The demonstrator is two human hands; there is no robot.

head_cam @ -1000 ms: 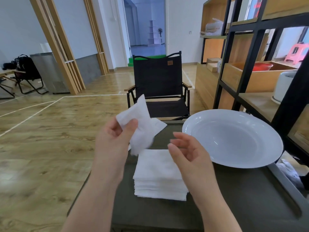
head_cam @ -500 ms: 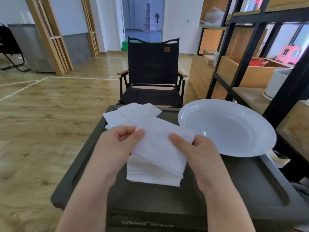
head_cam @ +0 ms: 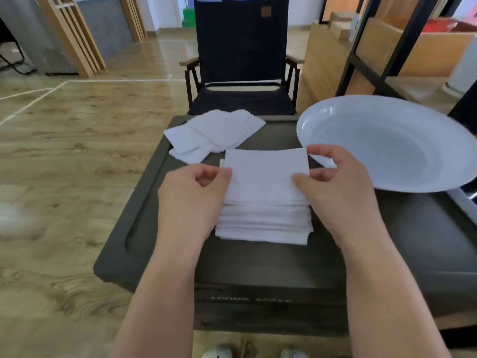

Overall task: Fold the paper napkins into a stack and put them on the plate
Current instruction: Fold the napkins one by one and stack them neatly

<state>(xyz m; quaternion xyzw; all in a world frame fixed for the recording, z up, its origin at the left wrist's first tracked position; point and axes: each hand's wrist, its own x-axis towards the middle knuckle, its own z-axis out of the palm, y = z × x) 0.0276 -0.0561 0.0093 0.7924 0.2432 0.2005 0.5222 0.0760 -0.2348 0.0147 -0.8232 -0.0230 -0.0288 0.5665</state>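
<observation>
Fingers [head_cam: 219, 174] of the left hand [head_cam: 191, 200] pinch the left edge of the top napkin [head_cam: 265, 174]; fingers of the right hand [head_cam: 338, 192] pinch its right edge, thumb on top, index curled over the far corner. Both hands hold that one sheet, just above or touching the stack [head_cam: 263, 223] — can't tell which, view is soft there.

Stack sits mid-tabletop [head_cam: 387, 241], between the wrists. Plate [head_cam: 387, 143] at 2 o'clock from the stack, holding no napkins, its right rim looks to overhang the tabletop edge. Loose napkins [head_cam: 214, 135] at 11 o'clock, overlapping, not yet folded.

Risks as I read it:
- Top sheet is thin and limp. Uneven release, one side first, likely drags it skewed so it lands off-square.
- Stack edges already look slightly ragged at the near side. Pressing down off-centre could fan the layers sideways.
- Lifting the whole stack to the plate later with only edge pinches may let the lower sheets sag and slip out. Needs support underneath.
- Right wrist is near the plate rim. A bump could shift the plate further toward the 3 o'clock edge.
- Loose pile at 11 o'clock sits close to the tabletop's far edge; a sleeve or draught could push it off.
</observation>
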